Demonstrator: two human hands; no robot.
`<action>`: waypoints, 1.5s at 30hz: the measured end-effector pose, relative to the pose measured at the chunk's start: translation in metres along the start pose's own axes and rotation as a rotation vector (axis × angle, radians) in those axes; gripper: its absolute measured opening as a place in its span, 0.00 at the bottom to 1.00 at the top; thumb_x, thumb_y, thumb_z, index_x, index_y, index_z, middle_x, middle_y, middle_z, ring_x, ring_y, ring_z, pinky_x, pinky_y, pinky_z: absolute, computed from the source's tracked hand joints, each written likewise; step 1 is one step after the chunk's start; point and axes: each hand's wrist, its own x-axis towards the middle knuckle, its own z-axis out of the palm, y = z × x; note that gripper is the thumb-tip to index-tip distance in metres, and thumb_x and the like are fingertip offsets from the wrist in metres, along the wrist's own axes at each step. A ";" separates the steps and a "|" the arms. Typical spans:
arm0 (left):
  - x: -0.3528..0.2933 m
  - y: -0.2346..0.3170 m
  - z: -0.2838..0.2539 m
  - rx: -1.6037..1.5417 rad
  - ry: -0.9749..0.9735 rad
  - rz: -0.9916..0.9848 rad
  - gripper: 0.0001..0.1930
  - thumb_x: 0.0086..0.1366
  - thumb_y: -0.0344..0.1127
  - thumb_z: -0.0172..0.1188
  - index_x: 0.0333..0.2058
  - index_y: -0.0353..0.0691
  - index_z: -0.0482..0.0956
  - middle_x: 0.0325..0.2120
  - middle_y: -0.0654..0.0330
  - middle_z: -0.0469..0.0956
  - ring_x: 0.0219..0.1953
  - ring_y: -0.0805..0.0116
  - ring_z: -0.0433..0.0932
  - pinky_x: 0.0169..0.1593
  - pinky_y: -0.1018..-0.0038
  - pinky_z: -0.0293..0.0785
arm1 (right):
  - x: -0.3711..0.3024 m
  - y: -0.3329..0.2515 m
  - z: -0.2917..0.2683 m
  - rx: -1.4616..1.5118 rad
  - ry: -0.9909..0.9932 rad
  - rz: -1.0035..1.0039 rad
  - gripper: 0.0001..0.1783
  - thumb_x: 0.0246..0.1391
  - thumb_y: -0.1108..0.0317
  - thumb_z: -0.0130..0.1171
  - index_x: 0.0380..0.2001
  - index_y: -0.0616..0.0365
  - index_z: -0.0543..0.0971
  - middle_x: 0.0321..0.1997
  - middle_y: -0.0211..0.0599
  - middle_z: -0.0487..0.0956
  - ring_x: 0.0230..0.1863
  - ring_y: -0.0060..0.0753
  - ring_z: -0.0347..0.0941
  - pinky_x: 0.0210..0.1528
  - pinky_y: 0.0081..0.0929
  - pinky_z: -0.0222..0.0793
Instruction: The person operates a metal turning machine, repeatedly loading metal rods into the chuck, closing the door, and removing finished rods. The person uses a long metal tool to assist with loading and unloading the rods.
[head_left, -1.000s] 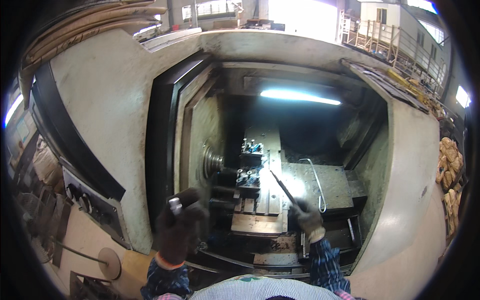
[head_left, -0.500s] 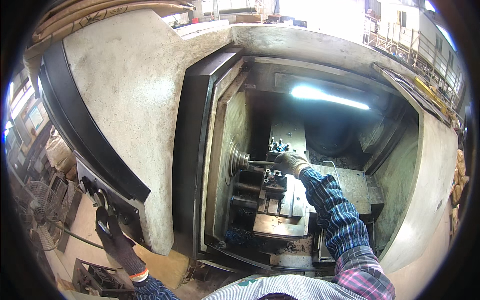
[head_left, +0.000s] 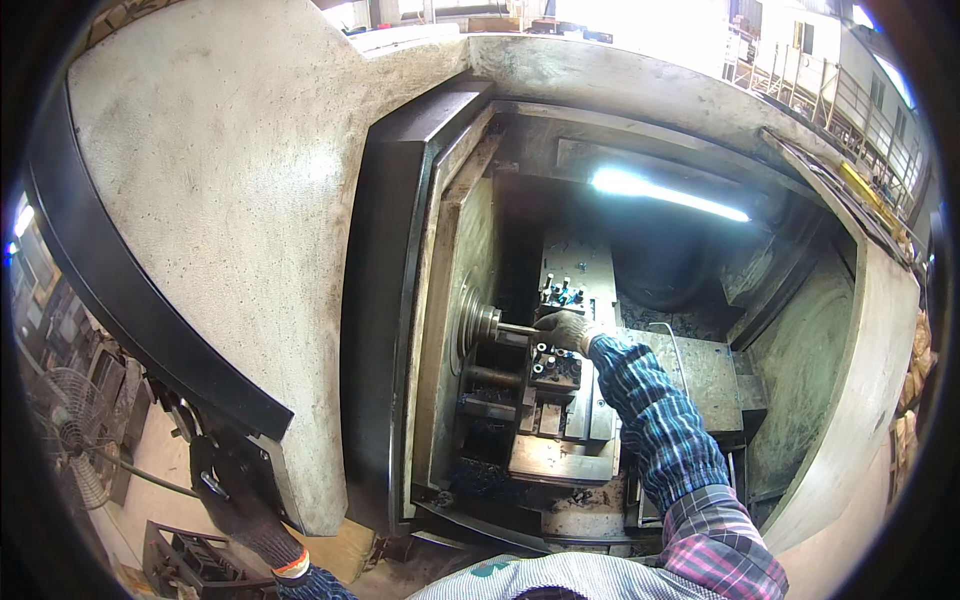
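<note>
My right hand (head_left: pixel 565 330), in a grey knit glove, is closed round the free end of a slim metal rod (head_left: pixel 516 329). The rod's other end sits in the round chuck (head_left: pixel 483 323) of a lathe. Just below that hand is a tool post (head_left: pixel 553 365) with several bolts, and another bolted tool block (head_left: pixel 562 292) stands behind it. At lower left, my left hand (head_left: pixel 240 510) wears a dark glove and is beside the machine's control panel (head_left: pixel 262 458). A small shiny metal piece (head_left: pixel 213 484) shows against its curled fingers; its kind is unclear.
A bright tube lamp (head_left: pixel 670 195) lights the enclosure from the back. The dark door frame (head_left: pixel 385 320) stands left of the chuck, and a pale side wall (head_left: pixel 840 390) bounds the right. A bent thin pipe (head_left: pixel 672 345) rises beside my right sleeve. A fan (head_left: pixel 75 430) stands far left.
The view has shifted slightly. My right hand has moved a little left along the rod, toward the chuck. My left hand is a little lower, still by the panel.
</note>
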 end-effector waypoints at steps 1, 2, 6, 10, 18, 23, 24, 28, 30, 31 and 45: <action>0.000 -0.001 0.002 0.015 0.022 0.013 0.21 0.76 0.41 0.53 0.61 0.35 0.74 0.54 0.52 0.80 0.52 0.63 0.80 0.50 0.70 0.78 | -0.002 0.003 -0.002 -0.028 0.008 -0.026 0.23 0.63 0.43 0.58 0.52 0.42 0.85 0.52 0.37 0.85 0.55 0.40 0.79 0.59 0.39 0.72; -0.001 0.000 0.004 0.030 0.043 0.027 0.22 0.76 0.42 0.53 0.62 0.37 0.73 0.52 0.55 0.81 0.48 0.67 0.81 0.46 0.73 0.78 | -0.005 0.010 -0.007 -0.115 0.012 -0.082 0.26 0.62 0.41 0.57 0.52 0.45 0.85 0.52 0.40 0.84 0.54 0.43 0.80 0.58 0.39 0.73; -0.002 -0.006 0.002 0.032 0.064 0.055 0.21 0.77 0.43 0.53 0.62 0.40 0.73 0.46 0.57 0.83 0.43 0.72 0.82 0.41 0.76 0.79 | -0.039 -0.015 -0.049 -0.416 -0.117 0.279 0.27 0.58 0.44 0.61 0.49 0.54 0.85 0.47 0.45 0.86 0.50 0.44 0.83 0.52 0.39 0.78; -0.009 0.028 0.008 -0.031 0.021 -0.059 0.20 0.76 0.41 0.52 0.61 0.38 0.74 0.46 0.55 0.82 0.44 0.69 0.82 0.42 0.74 0.80 | -0.006 0.006 -0.027 -0.169 -0.095 0.203 0.26 0.56 0.46 0.63 0.45 0.57 0.86 0.39 0.44 0.86 0.41 0.40 0.84 0.46 0.39 0.79; -0.001 -0.012 0.008 -0.061 0.028 0.045 0.20 0.75 0.35 0.54 0.60 0.32 0.73 0.53 0.50 0.79 0.48 0.63 0.81 0.48 0.72 0.81 | 0.011 -0.087 0.021 -0.208 0.057 0.050 0.29 0.56 0.41 0.59 0.46 0.56 0.85 0.46 0.49 0.86 0.52 0.50 0.82 0.53 0.45 0.77; 0.008 -0.019 0.001 0.017 -0.154 0.143 0.19 0.76 0.36 0.52 0.61 0.35 0.71 0.48 0.52 0.81 0.47 0.67 0.82 0.49 0.73 0.80 | 0.003 -0.082 0.014 -0.288 0.011 0.012 0.32 0.48 0.48 0.72 0.50 0.57 0.76 0.47 0.50 0.84 0.52 0.54 0.81 0.52 0.49 0.78; 0.012 -0.019 -0.004 0.033 -0.147 0.065 0.20 0.76 0.38 0.52 0.61 0.35 0.71 0.48 0.53 0.81 0.47 0.68 0.82 0.49 0.72 0.80 | -0.003 -0.096 0.007 -0.291 -0.046 0.031 0.33 0.48 0.48 0.72 0.51 0.58 0.76 0.47 0.49 0.84 0.51 0.54 0.81 0.52 0.48 0.79; 0.001 -0.001 0.000 -0.187 -0.082 0.025 0.20 0.73 0.41 0.57 0.56 0.33 0.76 0.46 0.51 0.82 0.44 0.61 0.82 0.50 0.66 0.80 | -0.007 -0.100 0.006 -0.306 -0.051 0.001 0.34 0.46 0.50 0.73 0.53 0.56 0.76 0.46 0.46 0.84 0.51 0.51 0.82 0.50 0.47 0.80; -0.020 0.019 0.002 -0.254 -0.001 0.196 0.19 0.71 0.34 0.62 0.55 0.28 0.76 0.49 0.43 0.81 0.44 0.47 0.83 0.51 0.61 0.82 | -0.008 -0.094 0.006 -0.312 -0.047 0.027 0.34 0.44 0.51 0.74 0.53 0.54 0.77 0.46 0.44 0.85 0.51 0.51 0.82 0.50 0.46 0.80; -0.025 0.026 0.002 -0.098 0.013 0.380 0.16 0.71 0.32 0.62 0.52 0.27 0.78 0.45 0.45 0.83 0.43 0.49 0.83 0.48 0.61 0.82 | -0.004 -0.087 0.009 -0.303 -0.044 0.045 0.33 0.44 0.52 0.74 0.52 0.53 0.78 0.46 0.43 0.85 0.51 0.51 0.82 0.50 0.47 0.80; -0.025 0.043 -0.012 -0.133 -0.100 0.508 0.15 0.70 0.34 0.64 0.47 0.26 0.81 0.43 0.45 0.83 0.41 0.52 0.82 0.47 0.63 0.80 | 0.004 -0.092 0.026 0.048 0.150 0.432 0.27 0.73 0.53 0.38 0.65 0.61 0.66 0.56 0.49 0.81 0.59 0.55 0.77 0.61 0.54 0.70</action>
